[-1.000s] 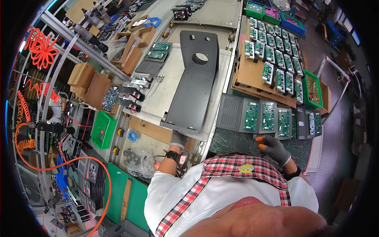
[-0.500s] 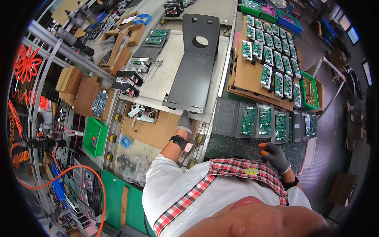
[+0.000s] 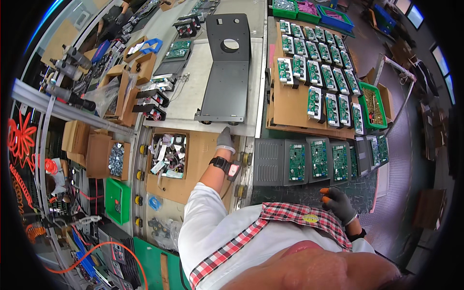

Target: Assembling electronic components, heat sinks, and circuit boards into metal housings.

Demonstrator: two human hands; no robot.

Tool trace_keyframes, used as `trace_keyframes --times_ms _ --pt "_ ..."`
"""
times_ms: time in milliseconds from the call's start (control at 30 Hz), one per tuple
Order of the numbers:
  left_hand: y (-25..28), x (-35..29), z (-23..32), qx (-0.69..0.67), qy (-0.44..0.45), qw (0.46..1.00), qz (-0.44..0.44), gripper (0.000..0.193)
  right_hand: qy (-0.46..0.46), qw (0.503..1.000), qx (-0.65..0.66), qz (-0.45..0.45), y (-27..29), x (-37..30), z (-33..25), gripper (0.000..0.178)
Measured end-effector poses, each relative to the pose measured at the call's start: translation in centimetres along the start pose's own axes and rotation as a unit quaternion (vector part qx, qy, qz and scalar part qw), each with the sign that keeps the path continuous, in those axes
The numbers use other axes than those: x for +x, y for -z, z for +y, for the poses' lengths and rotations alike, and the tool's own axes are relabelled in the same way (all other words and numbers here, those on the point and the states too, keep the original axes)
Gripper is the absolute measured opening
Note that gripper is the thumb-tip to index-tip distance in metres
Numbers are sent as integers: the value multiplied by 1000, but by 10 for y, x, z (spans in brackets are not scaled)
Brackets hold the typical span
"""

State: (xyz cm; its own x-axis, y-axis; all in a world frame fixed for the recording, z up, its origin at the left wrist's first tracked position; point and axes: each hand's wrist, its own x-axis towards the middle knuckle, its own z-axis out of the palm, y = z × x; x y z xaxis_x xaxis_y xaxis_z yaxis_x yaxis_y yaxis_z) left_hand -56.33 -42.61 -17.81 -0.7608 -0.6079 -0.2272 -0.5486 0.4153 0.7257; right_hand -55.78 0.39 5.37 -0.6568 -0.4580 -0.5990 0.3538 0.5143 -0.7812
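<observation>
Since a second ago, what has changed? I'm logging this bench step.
The left hand has stretched forward from near the body to the near edge of the bent grey metal bracket. The right hand stays resting near the body; bracket and circuit boards unmoved.

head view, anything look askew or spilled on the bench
Nothing stands out. The grey metal bracket lies flat at the left hand, and the circuit boards sit in neat rows. The right hand rests nearby.
</observation>
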Motion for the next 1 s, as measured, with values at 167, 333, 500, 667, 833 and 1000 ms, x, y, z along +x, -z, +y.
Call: trace_keyframes --times_ms 167,333,500,667,833,1000 --pt "-11 44 17 -262 87 960 52 17 -36 998 -52 14 6 13 -10 31" --pt "9 82 60 200 -75 977 14 27 -52 997 -50 12 9 32 -18 31" --pt "-4 156 93 238 -72 968 32 32 -83 994 -57 37 16 41 -15 30" --pt "-31 282 68 252 -276 918 133 11 -86 992 -73 54 21 39 -6 33" --pt "-17 349 57 -3 -240 970 -26 11 -88 992 -41 76 27 27 -4 33" --pt "63 299 77 -331 -73 901 -269 10 -42 995 -28 84 20 15 4 34"
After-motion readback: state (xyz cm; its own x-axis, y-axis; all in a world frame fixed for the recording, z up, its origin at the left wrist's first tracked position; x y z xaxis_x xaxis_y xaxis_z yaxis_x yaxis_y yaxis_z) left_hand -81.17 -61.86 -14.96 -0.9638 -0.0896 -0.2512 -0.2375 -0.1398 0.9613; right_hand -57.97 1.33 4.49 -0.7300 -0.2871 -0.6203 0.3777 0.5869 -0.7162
